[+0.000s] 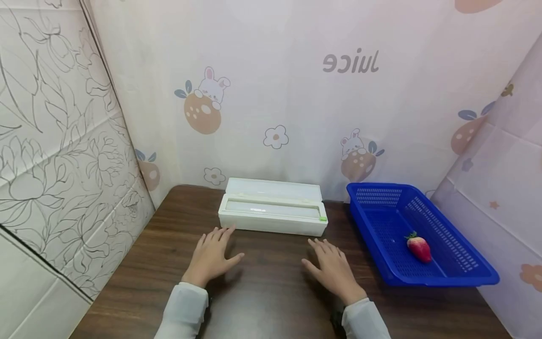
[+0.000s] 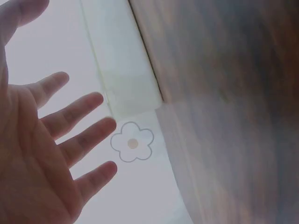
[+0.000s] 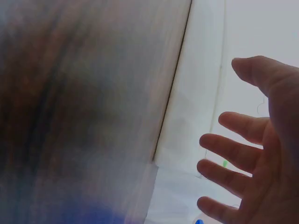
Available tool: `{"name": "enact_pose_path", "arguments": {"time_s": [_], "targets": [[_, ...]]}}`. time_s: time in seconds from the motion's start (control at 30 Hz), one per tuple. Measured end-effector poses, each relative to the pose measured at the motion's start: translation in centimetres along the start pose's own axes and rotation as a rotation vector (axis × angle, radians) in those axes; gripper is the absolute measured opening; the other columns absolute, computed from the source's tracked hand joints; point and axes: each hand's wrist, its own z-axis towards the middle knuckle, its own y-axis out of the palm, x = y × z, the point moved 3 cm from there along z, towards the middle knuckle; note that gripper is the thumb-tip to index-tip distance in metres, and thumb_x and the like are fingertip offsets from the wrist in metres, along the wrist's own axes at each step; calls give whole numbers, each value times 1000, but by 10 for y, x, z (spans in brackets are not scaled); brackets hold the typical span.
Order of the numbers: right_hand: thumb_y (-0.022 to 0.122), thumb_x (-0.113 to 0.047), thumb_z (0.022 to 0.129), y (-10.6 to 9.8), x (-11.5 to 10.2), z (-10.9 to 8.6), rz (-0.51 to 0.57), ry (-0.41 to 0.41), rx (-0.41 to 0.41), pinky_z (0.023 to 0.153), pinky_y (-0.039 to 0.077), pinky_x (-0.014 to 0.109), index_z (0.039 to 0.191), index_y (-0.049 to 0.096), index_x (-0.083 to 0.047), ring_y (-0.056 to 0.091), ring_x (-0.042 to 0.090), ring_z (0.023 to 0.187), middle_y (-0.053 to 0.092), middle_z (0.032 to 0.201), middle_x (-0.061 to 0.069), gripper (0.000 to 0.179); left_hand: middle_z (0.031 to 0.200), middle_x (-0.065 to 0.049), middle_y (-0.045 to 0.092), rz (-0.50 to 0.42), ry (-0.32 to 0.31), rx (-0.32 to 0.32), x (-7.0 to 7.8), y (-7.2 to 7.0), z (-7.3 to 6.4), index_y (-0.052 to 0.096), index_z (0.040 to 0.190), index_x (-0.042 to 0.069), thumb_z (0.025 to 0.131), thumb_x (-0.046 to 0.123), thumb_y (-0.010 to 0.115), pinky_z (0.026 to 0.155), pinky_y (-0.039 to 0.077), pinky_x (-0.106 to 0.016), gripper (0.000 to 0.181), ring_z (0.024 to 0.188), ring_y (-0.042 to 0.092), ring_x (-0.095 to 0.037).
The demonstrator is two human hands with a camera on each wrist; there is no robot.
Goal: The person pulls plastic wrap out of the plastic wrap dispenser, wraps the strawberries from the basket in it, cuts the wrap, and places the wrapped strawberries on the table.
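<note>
Both hands are held palm down over the dark wood table, with fingers spread and nothing in them. My left hand point(image 1: 213, 255) is in front of the left end of a long white cling film dispenser box point(image 1: 273, 226), its fingertips close to the box's front edge. In front of the right end, a little apart from it, is my right hand point(image 1: 332, 268). The box's lid point(image 1: 273, 189) is tipped back toward the wall, and a small green tab point(image 1: 323, 219) shows at its right front corner. Both wrist views show relaxed, separated fingers.
At the right of the table point(image 1: 262, 282) stands a blue plastic basket point(image 1: 444, 282) with perforated walls. A red strawberry point(image 1: 419, 248) with a green top lies inside it. Behind the table hangs a patterned curtain point(image 1: 275, 94), and a floral panel point(image 1: 55, 155) borders the left.
</note>
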Motion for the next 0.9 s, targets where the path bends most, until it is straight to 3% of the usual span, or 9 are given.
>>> {"name": "enact_pose_path", "arguments": {"time_s": [0.27, 0.47, 0.67, 0.77, 0.9], "targets": [[66, -31, 86, -11, 5, 10, 95, -48, 162, 85, 50, 50, 120, 61, -9, 55, 26, 104, 64, 111, 11, 41, 129, -11, 55, -9, 38, 64, -9, -12, 16, 40, 141, 17, 82, 57, 58, 98, 39, -58, 74, 116, 48, -30], [69, -20, 82, -19, 12, 20, 130, -98, 296, 77, 54, 44, 109, 67, -9, 58, 20, 92, 66, 97, 6, 30, 120, -11, 60, -67, 57, 140, -20, -24, 35, 45, 137, 13, 86, 42, 60, 86, 48, -53, 60, 102, 54, -25], [70, -16, 80, -23, 18, 33, 148, -155, 358, 71, 55, 41, 107, 68, -10, 58, 17, 85, 66, 91, 4, 28, 119, -11, 60, -110, 65, 172, -27, -32, 55, 54, 129, 13, 86, 26, 60, 90, 46, -53, 46, 102, 53, -26], [69, -15, 80, -27, 20, 40, 151, -176, 379, 67, 54, 40, 106, 68, -9, 57, 18, 80, 66, 88, 5, 27, 118, -10, 60, -120, 69, 173, -29, -34, 64, 57, 126, 12, 87, 24, 58, 91, 44, -53, 40, 95, 53, -24], [69, -15, 80, -33, 22, 52, 145, -188, 378, 64, 52, 40, 108, 67, -8, 54, 17, 77, 65, 89, 7, 29, 118, -10, 60, -123, 88, 162, -30, -33, 74, 60, 122, 12, 88, 25, 57, 93, 42, -54, 36, 101, 52, -26]]}}
